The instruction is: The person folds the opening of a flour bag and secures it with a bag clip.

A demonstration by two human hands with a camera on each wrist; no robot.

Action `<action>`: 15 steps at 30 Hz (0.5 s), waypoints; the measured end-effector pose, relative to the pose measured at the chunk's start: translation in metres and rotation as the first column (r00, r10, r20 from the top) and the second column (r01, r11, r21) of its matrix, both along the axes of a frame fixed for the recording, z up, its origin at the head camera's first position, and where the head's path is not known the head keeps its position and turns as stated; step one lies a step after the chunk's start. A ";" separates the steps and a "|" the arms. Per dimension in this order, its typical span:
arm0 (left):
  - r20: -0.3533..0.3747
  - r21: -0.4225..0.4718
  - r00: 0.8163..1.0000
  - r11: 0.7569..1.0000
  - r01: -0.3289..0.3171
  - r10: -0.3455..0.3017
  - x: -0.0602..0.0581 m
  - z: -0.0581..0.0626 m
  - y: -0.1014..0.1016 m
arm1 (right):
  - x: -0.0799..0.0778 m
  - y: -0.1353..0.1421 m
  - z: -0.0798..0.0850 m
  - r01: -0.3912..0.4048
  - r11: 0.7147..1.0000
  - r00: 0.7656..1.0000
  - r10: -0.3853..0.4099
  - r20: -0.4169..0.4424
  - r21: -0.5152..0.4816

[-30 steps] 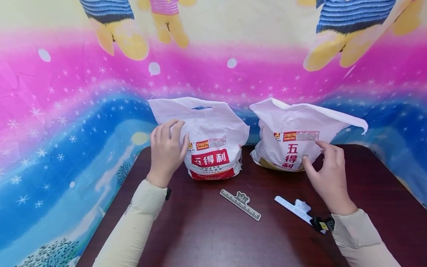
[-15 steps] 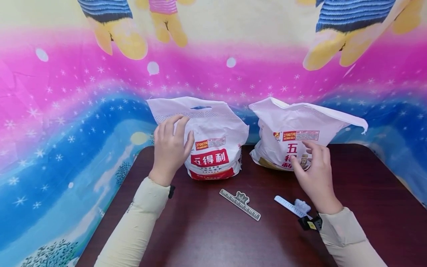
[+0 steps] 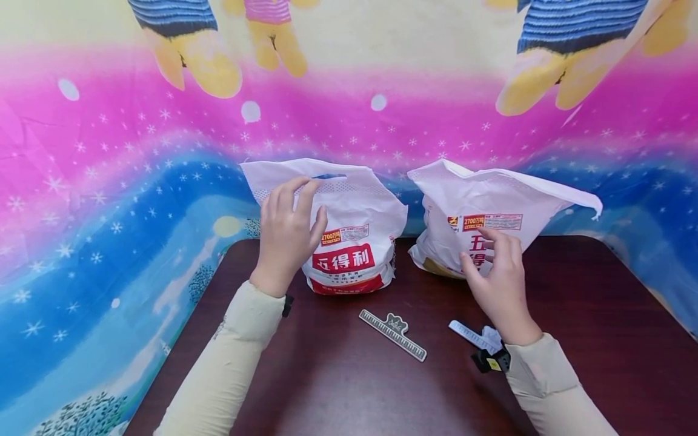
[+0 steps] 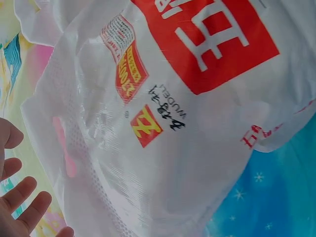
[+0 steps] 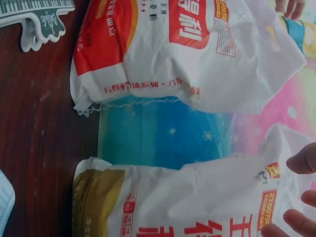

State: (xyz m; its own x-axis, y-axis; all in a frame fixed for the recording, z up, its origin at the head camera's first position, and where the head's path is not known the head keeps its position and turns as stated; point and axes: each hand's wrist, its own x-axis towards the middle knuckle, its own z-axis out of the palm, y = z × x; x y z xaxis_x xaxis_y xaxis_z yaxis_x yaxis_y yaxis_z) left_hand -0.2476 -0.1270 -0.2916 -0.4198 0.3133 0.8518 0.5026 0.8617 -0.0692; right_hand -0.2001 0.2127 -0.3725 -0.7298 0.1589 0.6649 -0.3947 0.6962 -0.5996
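Note:
Two white flour bags with red print stand side by side. Before the left flour bag (image 3: 354, 212), with its cut-out handle slot, my left hand (image 3: 289, 227) is raised, fingers spread and lightly bent. The left wrist view shows those fingertips (image 4: 39, 202) by the bag's upper edge, holding nothing. My right hand (image 3: 498, 278) is in front of the right flour bag (image 3: 442, 212), thumb and fingers apart, covering part of its lettering. In the right wrist view its fingers (image 5: 298, 222) overlap that bag's upper part.
A dark ruler-shaped clip (image 3: 392, 335) lies on the brown table (image 3: 349, 387) in front of the bags. To its right is a white clip (image 3: 474, 335), partly covered by the right wrist's strap (image 3: 491, 361). A patterned cloth (image 3: 349, 79) hangs behind the table.
My right hand has moved left across the right bag's front. My left hand has shifted right and slightly up toward the handle slot. Bags and clips stay put.

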 end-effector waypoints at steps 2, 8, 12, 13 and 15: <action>-0.002 -0.002 1.000 1.000 0.003 -0.003 0.000 0.002 0.001 | 0.000 -0.003 0.000 -0.003 1.000 1.000 0.003 0.006 0.000; -0.011 0.001 1.000 1.000 0.021 -0.021 -0.002 0.007 0.006 | -0.004 -0.010 -0.002 -0.025 1.000 1.000 0.025 0.004 -0.009; -0.012 -0.010 1.000 1.000 0.027 -0.027 -0.002 0.011 0.010 | -0.007 -0.013 -0.004 -0.048 0.997 0.999 0.049 0.020 -0.056; -0.011 -0.013 1.000 1.000 0.028 -0.028 -0.002 0.012 0.011 | -0.008 -0.014 -0.005 -0.050 0.996 0.998 0.052 0.028 -0.068; -0.008 -0.019 1.000 0.999 0.029 -0.029 -0.003 0.014 0.012 | -0.009 -0.016 -0.005 -0.053 0.995 0.998 0.056 0.039 -0.082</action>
